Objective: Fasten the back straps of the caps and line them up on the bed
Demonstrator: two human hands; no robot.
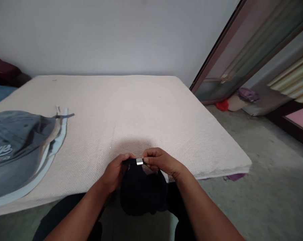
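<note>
A nearly black, dark navy cloth cap [143, 195] is held up by its back strap at the near edge of the table, over the lap of the person sitting there. The narrow dark fabric strap [129, 161] runs level across the top, with a shiny silver metal buckle [139, 161] on it between the two hands. The left hand [116, 170] is closed on the strap's left end, thumb laid along the top. The right hand [161, 160] pinches it between thumb and bent forefinger, right up against the buckle. Below the strap I make out the arched gap in the back of the cap; the rest is too dark to read.

The hands are just over the front edge of a broad table [146, 103] spread with a pale pinkish, fine-textured cloth. Well off to the person's left lies a stack of caps: on top a washed grey cloth cap [18, 134] with white script lettering, and paler brims [48, 157] poking out beneath it. Behind the table rises a plain whitish wall [111, 36]. Over to the right, on the grey concrete floor [232, 201], a bright red plastic bag [222, 105] sits by a pale bin with a purple liner [248, 94].
</note>
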